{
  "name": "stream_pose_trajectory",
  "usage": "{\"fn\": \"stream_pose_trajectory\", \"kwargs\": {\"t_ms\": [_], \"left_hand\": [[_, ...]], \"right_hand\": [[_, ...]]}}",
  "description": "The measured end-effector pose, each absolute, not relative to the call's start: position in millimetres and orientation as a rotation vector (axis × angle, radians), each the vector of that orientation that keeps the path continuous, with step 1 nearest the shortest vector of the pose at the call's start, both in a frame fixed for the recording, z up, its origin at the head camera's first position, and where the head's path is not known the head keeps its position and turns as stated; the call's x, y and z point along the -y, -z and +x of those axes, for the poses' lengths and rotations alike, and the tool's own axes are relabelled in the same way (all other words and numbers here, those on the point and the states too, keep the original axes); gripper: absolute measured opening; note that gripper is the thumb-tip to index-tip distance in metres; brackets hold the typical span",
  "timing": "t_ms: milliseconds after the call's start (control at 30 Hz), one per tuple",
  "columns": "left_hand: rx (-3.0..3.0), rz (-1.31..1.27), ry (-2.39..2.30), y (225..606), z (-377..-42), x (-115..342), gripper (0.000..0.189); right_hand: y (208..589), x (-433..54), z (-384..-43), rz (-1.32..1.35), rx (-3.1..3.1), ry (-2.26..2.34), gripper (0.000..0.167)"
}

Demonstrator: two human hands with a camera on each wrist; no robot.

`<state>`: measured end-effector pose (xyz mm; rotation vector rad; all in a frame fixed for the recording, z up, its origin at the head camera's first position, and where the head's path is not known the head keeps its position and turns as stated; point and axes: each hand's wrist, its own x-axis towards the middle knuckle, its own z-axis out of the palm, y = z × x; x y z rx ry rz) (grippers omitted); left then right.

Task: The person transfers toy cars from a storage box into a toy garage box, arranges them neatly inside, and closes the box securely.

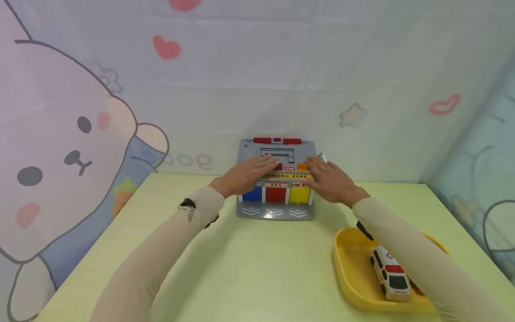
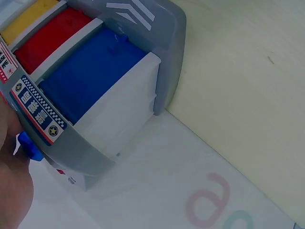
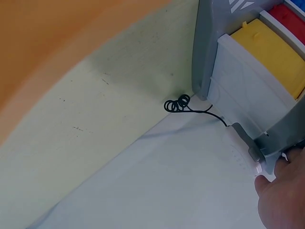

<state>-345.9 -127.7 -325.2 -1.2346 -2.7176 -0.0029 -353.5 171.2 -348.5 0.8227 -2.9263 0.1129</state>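
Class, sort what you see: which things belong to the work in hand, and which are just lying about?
In use:
Toy emergency station
Left hand and right hand, touching it

Seemingly just lying about:
Toy ambulance
Yellow tray holding it

A yellow tray sits near the right edge of the pale table; in it lies a white toy ambulance with a red roof light, its windscreen toward the near side; a printed cloth rises behind the far edge, bearing a solid red heart, an outlined heart and a star; a large cartoon animal shows beyond the left edge.
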Motion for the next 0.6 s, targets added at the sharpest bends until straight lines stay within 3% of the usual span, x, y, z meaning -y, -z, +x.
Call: {"fn": "stream_pose_trajectory", "kwargs": {"t_ms": [600], "left_hand": [[2.853,-1.174,0.032,316.7,-347.4,117.5,0.076]], "right_hand": [[350.7,-171.8,-354.2,0.824,2.925,-0.124,0.077]]}}
